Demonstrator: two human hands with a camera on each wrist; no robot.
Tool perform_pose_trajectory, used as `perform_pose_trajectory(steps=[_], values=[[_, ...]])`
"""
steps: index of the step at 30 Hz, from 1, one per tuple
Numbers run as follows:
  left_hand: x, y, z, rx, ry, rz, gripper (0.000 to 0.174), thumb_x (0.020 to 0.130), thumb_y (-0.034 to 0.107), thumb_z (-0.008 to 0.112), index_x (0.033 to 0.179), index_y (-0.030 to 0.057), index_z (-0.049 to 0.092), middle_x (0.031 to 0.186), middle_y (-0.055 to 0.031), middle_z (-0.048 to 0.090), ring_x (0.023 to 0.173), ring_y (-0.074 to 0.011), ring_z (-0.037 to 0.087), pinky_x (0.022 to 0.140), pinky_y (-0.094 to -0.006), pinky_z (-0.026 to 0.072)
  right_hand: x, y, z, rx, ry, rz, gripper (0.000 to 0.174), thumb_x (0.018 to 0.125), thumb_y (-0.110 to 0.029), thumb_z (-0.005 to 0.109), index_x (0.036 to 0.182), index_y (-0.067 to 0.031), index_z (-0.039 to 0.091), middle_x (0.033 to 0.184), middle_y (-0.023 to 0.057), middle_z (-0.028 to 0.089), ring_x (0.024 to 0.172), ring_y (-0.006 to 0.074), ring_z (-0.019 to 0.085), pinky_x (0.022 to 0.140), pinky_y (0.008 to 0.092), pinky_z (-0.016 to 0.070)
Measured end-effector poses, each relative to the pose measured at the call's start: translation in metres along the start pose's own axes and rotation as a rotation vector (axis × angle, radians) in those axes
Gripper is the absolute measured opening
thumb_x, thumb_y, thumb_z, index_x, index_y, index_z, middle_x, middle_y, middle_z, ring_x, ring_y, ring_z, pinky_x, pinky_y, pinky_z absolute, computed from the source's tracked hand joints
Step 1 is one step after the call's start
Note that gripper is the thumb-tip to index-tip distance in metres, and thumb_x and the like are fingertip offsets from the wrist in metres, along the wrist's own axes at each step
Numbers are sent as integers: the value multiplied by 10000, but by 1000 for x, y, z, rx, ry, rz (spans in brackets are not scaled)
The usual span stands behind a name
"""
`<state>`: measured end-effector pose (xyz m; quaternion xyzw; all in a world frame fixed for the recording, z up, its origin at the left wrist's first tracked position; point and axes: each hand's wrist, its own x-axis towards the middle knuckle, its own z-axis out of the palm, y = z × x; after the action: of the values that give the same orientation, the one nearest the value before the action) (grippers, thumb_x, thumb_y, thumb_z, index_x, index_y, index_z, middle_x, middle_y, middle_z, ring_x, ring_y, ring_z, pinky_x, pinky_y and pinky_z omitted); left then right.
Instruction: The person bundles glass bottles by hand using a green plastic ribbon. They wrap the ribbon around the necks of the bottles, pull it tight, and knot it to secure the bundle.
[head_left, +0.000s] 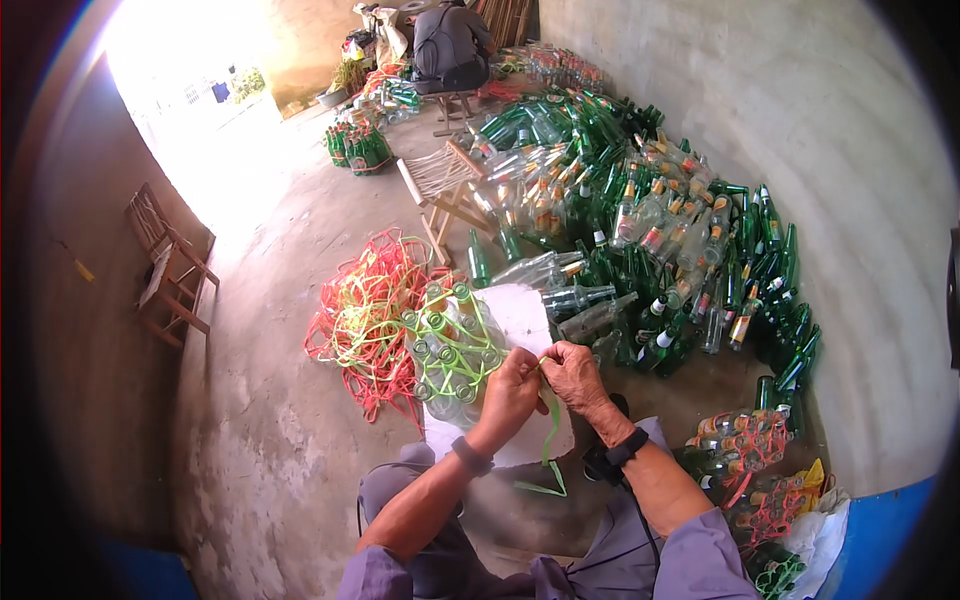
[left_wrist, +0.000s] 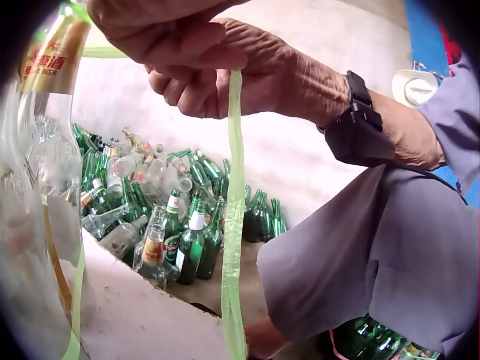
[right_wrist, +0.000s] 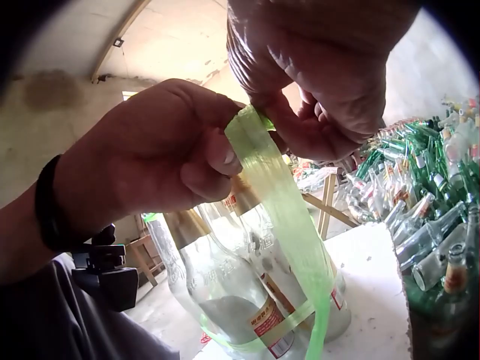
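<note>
My left hand (head_left: 512, 388) and right hand (head_left: 577, 376) meet fingertip to fingertip in front of me, pinching a light green plastic strap (right_wrist: 281, 202) between them. A loose tail of the strap (left_wrist: 235, 210) hangs below the fingers and bends near its end in the head view. Just left of the hands stands a cluster of clear glass bottles (right_wrist: 221, 274), upright, with green strap laced around their necks and another band lower around the bodies. The cluster rests on a white board (head_left: 520, 310). Curled fingers partly hide where the strap is held.
A tangled heap of red and green straps (head_left: 370, 320) lies left of the bottles. Loose green and clear bottles (head_left: 640, 220) pile up along the right wall. A wooden folding stool (head_left: 440, 185), a tied bottle bundle (head_left: 357, 148) and a seated person (head_left: 450, 45) are farther off.
</note>
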<state>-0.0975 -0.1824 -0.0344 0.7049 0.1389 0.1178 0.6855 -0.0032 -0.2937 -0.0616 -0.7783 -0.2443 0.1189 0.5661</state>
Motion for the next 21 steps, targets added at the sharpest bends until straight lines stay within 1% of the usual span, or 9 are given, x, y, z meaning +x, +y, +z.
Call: perform_pose_trajectory(steps=[2,4,5,7,8,13,15,17,21], values=[[0,-3,0,-43,-2,-15,59,929,-11,542,984,10,544,754,-18,583,591,-92,581,476,-259,474,0,6,4,7,34,-22,155,855,-110,655,894,34,697,754,77,703,670,99,608,624,289,513],[2,-9,0,2,10,72,50,946,14,537,995,27,539,756,-6,574,572,-75,556,452,-240,441,-1,3,3,-4,28,-8,156,856,-110,652,895,33,698,754,77,702,673,102,610,627,291,514],[3,-12,-1,2,10,73,50,946,14,537,995,27,539,756,-6,574,572,-75,556,452,-240,441,-1,2,3,-14,21,7,156,858,-110,649,896,33,698,755,78,702,676,105,611,631,293,514],[3,-12,-3,-117,-16,-90,48,959,39,531,1007,41,528,752,-12,582,539,-68,531,436,-227,414,-1,2,4,-31,29,-11,157,858,-112,647,894,33,697,756,80,702,678,107,612,634,296,515],[3,-12,-3,-117,-15,-90,48,959,39,531,1007,41,528,752,-12,582,539,-68,531,436,-227,414,-1,2,4,-48,36,-28,158,859,-114,645,893,32,695,758,82,703,680,109,613,638,299,516],[-2,10,-2,-240,-36,-231,60,956,52,546,1011,44,525,737,-21,592,507,-86,525,428,-229,399,0,4,4,-12,20,-11,184,871,-133,627,906,37,688,752,83,692,679,115,610,640,301,515],[0,5,-2,-249,-26,-212,65,950,47,547,1012,44,527,732,-19,586,510,-86,523,426,-231,396,0,2,4,12,13,11,194,875,-139,618,915,39,686,750,79,687,679,113,607,640,300,514],[3,-3,-1,-259,-16,-194,71,944,42,548,1013,45,530,728,-17,580,512,-87,522,423,-233,393,0,1,4,115,-13,79,206,880,-134,599,929,45,686,752,61,674,679,106,596,635,304,513],[3,-7,-1,-255,-3,-179,91,927,28,543,1015,50,534,729,-13,569,519,-83,505,423,-232,387,3,14,9,121,-11,92,203,879,-127,593,924,46,690,749,42,665,679,96,587,624,296,507]])
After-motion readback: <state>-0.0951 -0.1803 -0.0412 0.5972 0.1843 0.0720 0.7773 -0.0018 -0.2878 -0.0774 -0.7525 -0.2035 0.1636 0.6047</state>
